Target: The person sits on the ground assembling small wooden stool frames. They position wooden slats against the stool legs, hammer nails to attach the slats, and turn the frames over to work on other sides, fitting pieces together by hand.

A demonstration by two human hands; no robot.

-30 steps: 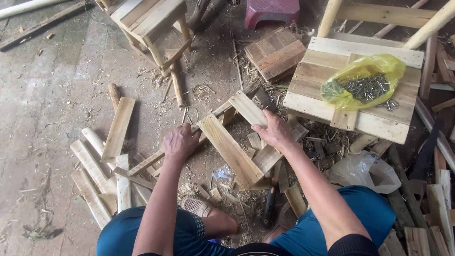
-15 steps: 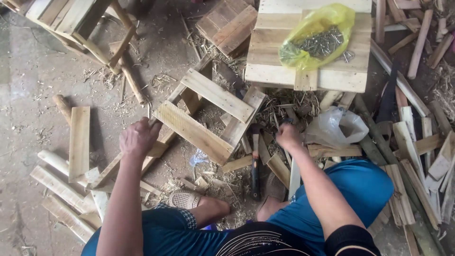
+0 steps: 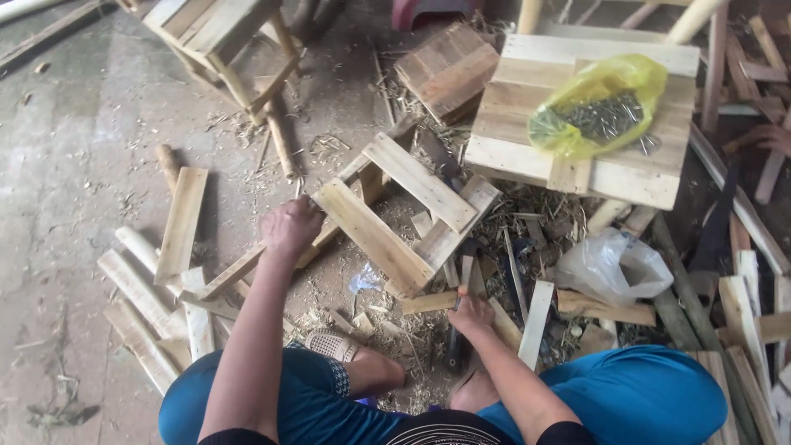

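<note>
I am looking down at a concrete workshop floor (image 3: 74, 165) littered with shavings, offcuts and loose slats. My left hand (image 3: 290, 228) is closed on the near left edge of a small wooden frame (image 3: 395, 210), a half-built stool of pale slats lying just ahead of me. My right hand (image 3: 470, 315) is down near my knee, fingers curled over a dark tool handle (image 3: 455, 346) among the scraps; I judge it is a hammer, but the head is hidden, so I cannot tell. The frame lies between and beyond the two hands, closer to the left. Its two top slats run long from near left to far right, diagonal to my body, and the legs point off to the far left. To do this well, I would keep the left hand pressing the frame flat so it does not rock on the debris, and lift the tool clear of the loose sticks before swinging. Beyond the right hand stands a finished stool (image 3: 593, 156) carrying a yellow bag of nails (image 3: 597, 103), with a clear plastic bag (image 3: 614, 264) nearer to it.
</note>
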